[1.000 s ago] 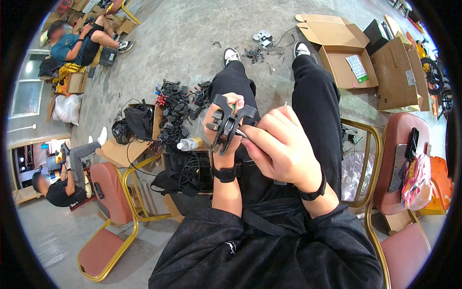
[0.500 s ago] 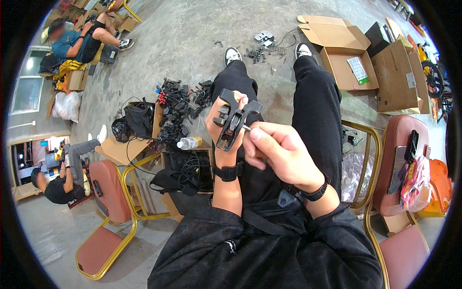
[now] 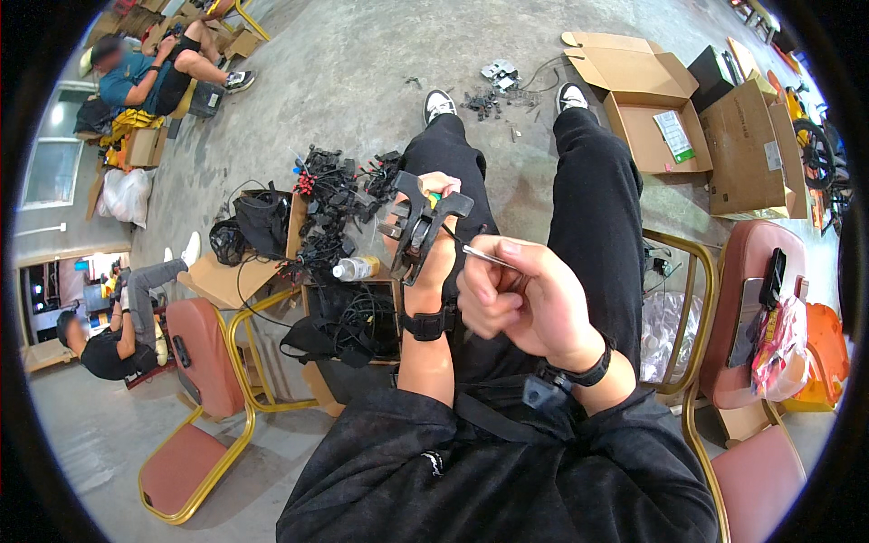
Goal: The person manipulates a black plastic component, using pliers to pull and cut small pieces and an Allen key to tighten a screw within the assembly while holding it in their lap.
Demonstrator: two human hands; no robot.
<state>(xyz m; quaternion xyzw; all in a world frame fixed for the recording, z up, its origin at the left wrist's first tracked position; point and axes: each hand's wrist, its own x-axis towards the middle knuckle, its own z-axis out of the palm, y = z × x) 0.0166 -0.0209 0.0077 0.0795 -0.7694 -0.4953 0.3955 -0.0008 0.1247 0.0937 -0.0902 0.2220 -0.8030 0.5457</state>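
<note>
My left hand [image 3: 441, 184] is raised over my lap, its fingers closed behind a black forked plastic part [image 3: 418, 228] with jaw-like arms and some metal inside. A small yellow-green patch shows beside its upper arms. My right hand [image 3: 529, 294] pinches a slim screwdriver [image 3: 487, 255] between thumb and forefinger, with the other fingers curled in. The tool's silver body slants up to the left and narrows to a dark thin tip. That tip ends close to the right side of the black part; whether the two touch I cannot tell.
Tangled black parts and cables [image 3: 330, 190] lie left of my legs, with a plastic bottle [image 3: 356, 269] beside them. Small parts [image 3: 489, 104] lie between my shoes. Chairs [image 3: 204, 362] [image 3: 751, 317] flank me. An open carton [image 3: 656, 104] stands ahead right. Two people sit at left.
My right hand and the screwdriver have drawn back to the right, baring the dark tip. The black part has shifted slightly left and turned, and the yellow-green patch now shows.
</note>
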